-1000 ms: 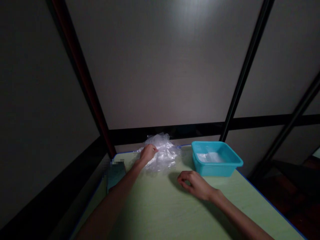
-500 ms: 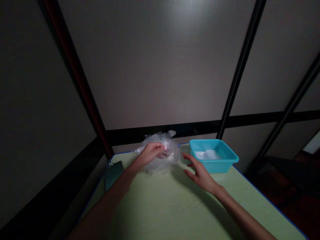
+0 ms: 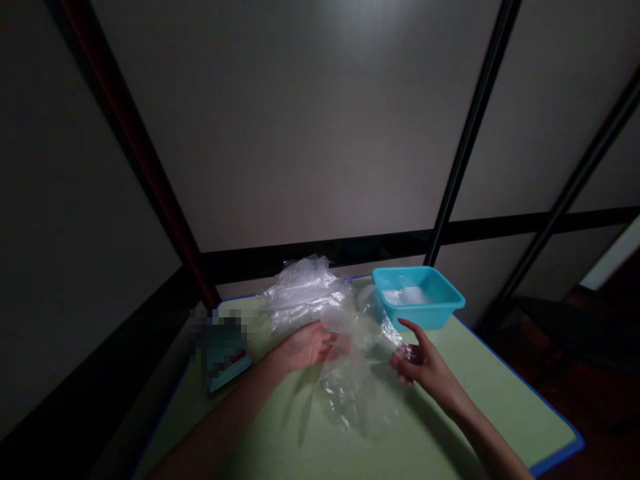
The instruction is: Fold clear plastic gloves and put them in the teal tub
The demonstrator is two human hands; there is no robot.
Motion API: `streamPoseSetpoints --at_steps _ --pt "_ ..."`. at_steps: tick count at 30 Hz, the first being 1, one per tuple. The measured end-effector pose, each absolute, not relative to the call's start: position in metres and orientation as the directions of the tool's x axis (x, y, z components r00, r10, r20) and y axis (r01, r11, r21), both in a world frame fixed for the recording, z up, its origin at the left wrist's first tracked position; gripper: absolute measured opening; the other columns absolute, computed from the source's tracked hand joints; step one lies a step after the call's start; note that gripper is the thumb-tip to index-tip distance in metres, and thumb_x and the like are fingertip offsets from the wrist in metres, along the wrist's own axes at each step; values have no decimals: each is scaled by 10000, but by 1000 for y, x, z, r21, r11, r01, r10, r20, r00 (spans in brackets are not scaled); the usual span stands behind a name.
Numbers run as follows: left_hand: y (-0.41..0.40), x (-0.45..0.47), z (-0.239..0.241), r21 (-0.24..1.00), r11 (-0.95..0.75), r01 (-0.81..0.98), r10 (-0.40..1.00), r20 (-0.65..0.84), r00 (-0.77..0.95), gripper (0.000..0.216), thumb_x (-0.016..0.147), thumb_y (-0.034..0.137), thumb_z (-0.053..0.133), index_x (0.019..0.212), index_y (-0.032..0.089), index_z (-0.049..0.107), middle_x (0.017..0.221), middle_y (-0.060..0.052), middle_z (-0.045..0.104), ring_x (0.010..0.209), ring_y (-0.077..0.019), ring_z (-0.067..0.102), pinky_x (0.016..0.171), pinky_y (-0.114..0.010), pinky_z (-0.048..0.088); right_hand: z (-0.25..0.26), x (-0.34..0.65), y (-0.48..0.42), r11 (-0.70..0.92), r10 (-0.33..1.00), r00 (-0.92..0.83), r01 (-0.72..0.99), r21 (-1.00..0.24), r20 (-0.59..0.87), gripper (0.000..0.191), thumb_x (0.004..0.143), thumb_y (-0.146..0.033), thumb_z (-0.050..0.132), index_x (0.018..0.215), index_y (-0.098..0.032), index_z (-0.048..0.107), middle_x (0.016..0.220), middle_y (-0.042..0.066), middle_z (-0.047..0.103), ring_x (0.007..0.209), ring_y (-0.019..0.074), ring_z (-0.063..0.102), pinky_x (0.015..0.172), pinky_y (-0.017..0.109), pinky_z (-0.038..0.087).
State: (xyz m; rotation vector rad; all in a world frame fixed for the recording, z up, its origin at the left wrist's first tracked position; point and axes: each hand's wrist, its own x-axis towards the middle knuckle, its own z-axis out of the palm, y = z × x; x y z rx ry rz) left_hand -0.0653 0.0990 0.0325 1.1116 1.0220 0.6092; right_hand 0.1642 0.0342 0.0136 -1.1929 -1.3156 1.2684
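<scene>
A clear, crumpled plastic bag [image 3: 345,393] stretches between my hands above the table. My right hand [image 3: 423,363] pinches its right side between thumb and fingers, with the index finger sticking up. My left hand [image 3: 307,345] is at the bag's left side, fingers apart and stretched out. Some of those fingertips show only through the thin plastic, and I see no grip there. Behind my left hand lies a pile of clear plastic bags [image 3: 305,293], flattened and shiny.
A turquoise plastic basin [image 3: 425,317] with white, flat pieces inside stands at the back right of the green table [image 3: 480,373]. A phone-like flat object [image 3: 230,370], partly blurred out, lies at the left edge. Sliding panels [image 3: 310,133] rise behind the table.
A single bag has come away from the pile towards me, now held by my right hand. My left hand has moved nearer and its fingers have spread. The view has shifted slightly.
</scene>
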Motion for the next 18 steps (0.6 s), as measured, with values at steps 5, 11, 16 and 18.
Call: streamPoseSetpoints --at_steps 5,11,16,18 --pt "96 -74 18 960 216 181 963 -240 124 202 835 290 355 881 168 509 907 -67 629 832 -190 619 735 -314 463 -26 171 17 -72 997 20 118 -990 -70 751 663 -431 542 1254 -158 167 491 -100 469 367 121 479 356 214 349" --pt "17 -44 37 815 -368 447 845 93 526 169 785 232 466 917 224 570 980 -33 621 944 -194 556 857 -312 416 -42 169 1 -50 997 64 149 -988 -41 694 703 -358 496 1251 -162 117 473 -105 453 332 109 428 337 192 298" --pt "-17 -16 22 639 -614 463 505 -132 853 489 855 221 393 1332 206 288 1380 -84 321 1249 -207 313 995 -318 323 -40 169 -9 -81 996 56 188 -979 -72 705 692 -363 495 1261 -173 125 486 -113 417 344 110 440 337 199 323" --pt "-14 -14 12 559 -642 525 542 -154 826 563 847 285 435 1354 148 234 1408 -124 235 1284 -250 217 1027 -378 270 -39 170 -13 -101 994 60 208 -973 -90 717 693 -380 494 1271 -176 124 479 -117 404 336 112 439 333 205 333"
